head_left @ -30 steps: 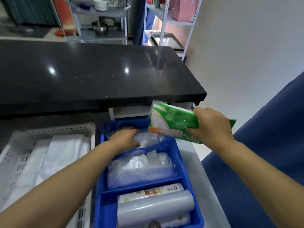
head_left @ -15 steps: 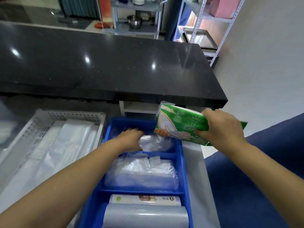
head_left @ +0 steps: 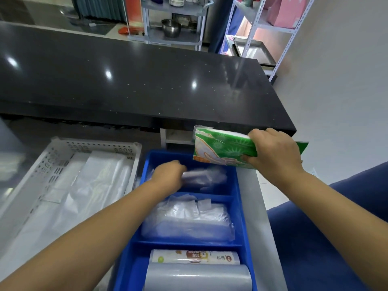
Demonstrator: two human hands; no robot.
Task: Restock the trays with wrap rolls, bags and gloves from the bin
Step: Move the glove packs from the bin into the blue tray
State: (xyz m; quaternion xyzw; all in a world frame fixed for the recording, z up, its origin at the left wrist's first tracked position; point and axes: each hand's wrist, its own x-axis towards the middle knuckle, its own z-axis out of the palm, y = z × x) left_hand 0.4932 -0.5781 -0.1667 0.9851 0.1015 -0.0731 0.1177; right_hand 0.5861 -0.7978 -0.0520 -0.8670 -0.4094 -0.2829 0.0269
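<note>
Shiny plastic things and a shiny black counter

The glove pack [head_left: 222, 148] is glossy plastic; the blue tray [head_left: 239, 198] is smooth plastic; the counter [head_left: 126, 80] shines.

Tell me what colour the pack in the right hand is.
The flat plastic pack is green with white printed shapes; head view.

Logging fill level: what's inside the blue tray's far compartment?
Clear plastic packs, blurred, with the left hand on them; its grip is unclear. The green pack in the right hand covers the compartment's far right corner, and the left hand hides what lies beneath it.
</note>
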